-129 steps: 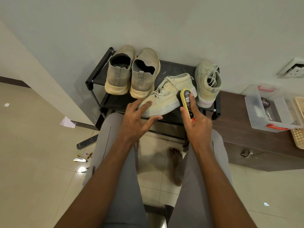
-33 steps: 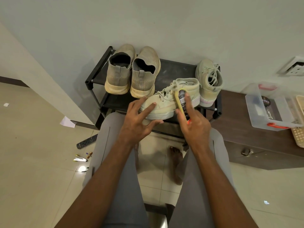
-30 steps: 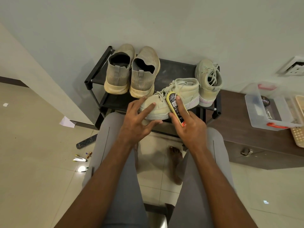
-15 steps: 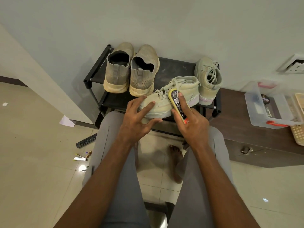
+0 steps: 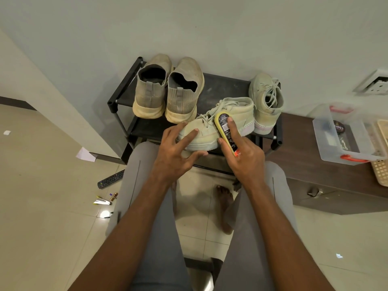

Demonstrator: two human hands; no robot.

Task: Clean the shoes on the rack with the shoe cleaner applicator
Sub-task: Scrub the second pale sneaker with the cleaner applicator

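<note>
seen from above, looking down at a seated person's lap and forearms in front of a pale wall

black shoe rack against the wall, dark wooden cabinet to its right, cream tiled floor on both sides and between the grey-trousered knees

clear plastic storage box with orange handles on the cabinet top, a cream lattice basket just beside it at the frame edge

on the rack's left, pair of beige knit slip-on sneakers, heels toward the camera, side by side and touching

on the rack's right, pale green lace-up sneaker standing heel toward the camera

at the rack's front edge, matching pale green lace-up sneaker lying sideways, toe pointing left

left hand spread over the toe of that sideways sneaker, fingers straight, pressing it down

right hand curled around a yellow shoe cleaner applicator with a black label, index finger laid along its top, applicator tip against the sneaker's side near the laces

on the floor at left, black remote control, folded scrap of white paper, a few small pens and markers

bare foot on the tiles between the knees
</note>
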